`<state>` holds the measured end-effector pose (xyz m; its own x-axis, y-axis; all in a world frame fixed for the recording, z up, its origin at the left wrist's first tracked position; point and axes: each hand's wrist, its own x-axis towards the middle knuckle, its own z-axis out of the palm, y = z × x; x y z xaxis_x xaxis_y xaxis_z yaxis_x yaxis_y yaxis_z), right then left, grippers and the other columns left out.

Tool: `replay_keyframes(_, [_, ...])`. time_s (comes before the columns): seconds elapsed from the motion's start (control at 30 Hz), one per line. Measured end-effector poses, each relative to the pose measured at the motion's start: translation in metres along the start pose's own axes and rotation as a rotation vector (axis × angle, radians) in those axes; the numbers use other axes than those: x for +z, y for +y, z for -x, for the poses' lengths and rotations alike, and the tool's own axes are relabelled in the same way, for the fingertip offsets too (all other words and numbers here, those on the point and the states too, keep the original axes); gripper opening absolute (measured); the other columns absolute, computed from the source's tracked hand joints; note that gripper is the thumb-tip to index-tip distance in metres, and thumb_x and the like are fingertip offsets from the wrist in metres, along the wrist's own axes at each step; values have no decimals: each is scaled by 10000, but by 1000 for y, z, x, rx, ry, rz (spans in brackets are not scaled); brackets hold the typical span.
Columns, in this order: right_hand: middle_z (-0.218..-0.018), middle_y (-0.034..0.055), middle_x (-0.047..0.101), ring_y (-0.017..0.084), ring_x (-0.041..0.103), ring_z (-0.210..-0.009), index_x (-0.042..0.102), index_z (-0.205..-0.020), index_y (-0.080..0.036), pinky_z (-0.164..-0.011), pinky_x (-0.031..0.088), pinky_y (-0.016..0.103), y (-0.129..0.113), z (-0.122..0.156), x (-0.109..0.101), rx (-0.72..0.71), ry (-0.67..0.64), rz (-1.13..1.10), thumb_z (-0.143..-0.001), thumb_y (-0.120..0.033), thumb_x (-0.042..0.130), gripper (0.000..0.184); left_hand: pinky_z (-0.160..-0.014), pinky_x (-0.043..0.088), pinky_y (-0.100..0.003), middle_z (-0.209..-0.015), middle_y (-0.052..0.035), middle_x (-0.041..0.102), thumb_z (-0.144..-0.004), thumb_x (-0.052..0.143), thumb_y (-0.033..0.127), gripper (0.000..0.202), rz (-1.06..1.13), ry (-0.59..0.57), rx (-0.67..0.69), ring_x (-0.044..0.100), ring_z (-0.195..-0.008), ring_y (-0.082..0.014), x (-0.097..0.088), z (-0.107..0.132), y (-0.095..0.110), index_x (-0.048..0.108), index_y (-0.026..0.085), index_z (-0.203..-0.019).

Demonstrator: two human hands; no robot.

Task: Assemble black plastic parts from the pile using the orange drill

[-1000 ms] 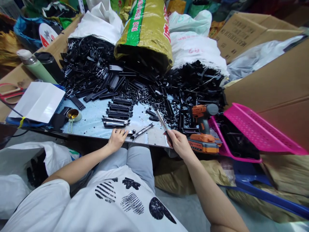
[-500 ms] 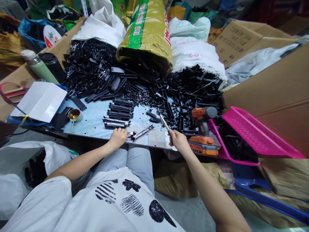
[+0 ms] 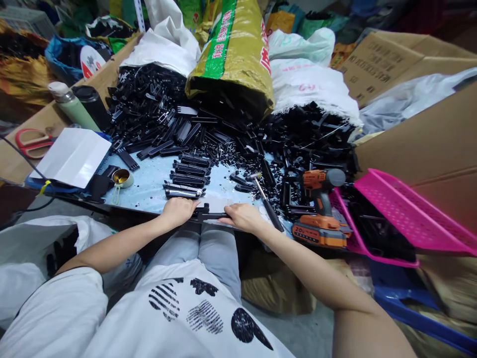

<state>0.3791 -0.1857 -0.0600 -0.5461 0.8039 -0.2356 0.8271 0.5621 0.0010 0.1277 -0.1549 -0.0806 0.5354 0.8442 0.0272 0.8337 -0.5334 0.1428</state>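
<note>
Between my two hands lies a long black plastic piece [image 3: 204,215], level along the table's front edge. Around its left end the fingers of my left hand [image 3: 179,211] are closed, while my right hand [image 3: 244,217] pinches the right end. A hammer [image 3: 269,205] with a metal shaft and black grip rests just right of my right hand, untouched. Behind my left hand several similar black pieces [image 3: 190,171] are lined up in a column. Two short black parts [image 3: 241,183] lie beyond my right hand. My fingers partly cover the held piece.
Loose black parts [image 3: 149,104] and small rivet-like bits [image 3: 228,149] heap at the back, below sacks. An orange cordless drill [image 3: 319,209] stands at right beside a pink basket [image 3: 402,214]. A metal cup [image 3: 122,178], white paper [image 3: 72,158] and red scissors [image 3: 33,143] are at left.
My right hand has let go of the hammer, which now lies on the table, and has moved left to grip the black piece. The view has shifted slightly.
</note>
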Motion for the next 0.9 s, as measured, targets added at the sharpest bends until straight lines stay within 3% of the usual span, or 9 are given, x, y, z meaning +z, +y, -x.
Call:
replay_keyframes(0.1, [-831,127,629,230,576,-764,577,-1015,-139,-626,322,290,-20,-3,-5,113,86,62,-847,-678,370,602,-614,431,-314,-732,-176,675,-971,257,444,599,-9,-30,-32,651,-687,-251,1,-2,6,691,73,-790])
replay_keyframes(0.17, [-949,150,606,261,548,-867,530,-1112,-130,-669,339,313,-32,-9,-8,80,197,96,-822,-651,470,599,-623,438,-312,-746,-178,680,-970,257,448,601,1,-35,-33,655,-697,-249,0,-4,10,695,71,-804])
replay_keyframes(0.3, [-929,134,574,267,499,-869,540,-969,-124,-715,333,352,-46,-19,-12,-69,228,139,-805,-512,591,424,-637,443,-297,-782,-169,693,-970,262,442,585,12,-44,-31,660,-714,-233,-5,-4,16,702,81,-834])
replay_keyframes(0.4, [-906,129,562,263,484,-838,533,-948,-121,-711,320,359,-51,-18,-12,11,260,172,-780,-446,634,380,-642,445,-300,-786,-163,697,-975,252,435,590,32,-52,-59,662,-714,-235,-6,-4,19,708,90,-831])
replay_keyframes(0.47, [-905,129,557,259,479,-825,532,-956,-115,-707,312,356,-49,-17,-10,36,282,181,-776,-407,645,361,-644,442,-296,-779,-163,698,-977,240,437,605,39,-51,-76,663,-713,-231,-6,-4,19,711,89,-828])
replay_keyframes(0.63, [-893,112,561,243,478,-827,540,-927,-124,-723,315,338,-33,-27,-5,-154,267,89,-776,-429,633,352,-634,432,-284,-775,-156,699,-978,238,442,612,41,-70,-47,660,-727,-223,-5,-4,20,710,88,-814])
replay_keyframes(0.73, [-884,111,569,238,484,-836,550,-933,-119,-732,329,340,-24,-36,-4,-181,281,25,-800,-446,597,356,-620,421,-285,-765,-154,694,-977,240,444,611,36,-53,-54,653,-708,-220,-4,-4,19,703,87,-801])
replay_keyframes(0.87, [-1078,133,575,254,487,-989,532,-1129,-126,-868,344,382,-7,-28,2,-203,363,-27,-841,-513,529,483,-626,407,-297,-762,-148,676,-977,244,436,574,28,60,-83,635,-729,-228,6,-9,18,675,98,-805])
replay_keyframes(0.9, [-1153,136,554,260,470,-1051,507,-1190,-139,-907,333,393,0,-21,8,-154,400,-36,-861,-522,493,505,-636,406,-301,-767,-148,667,-977,247,431,559,26,98,-88,629,-752,-232,11,-11,18,665,99,-809])
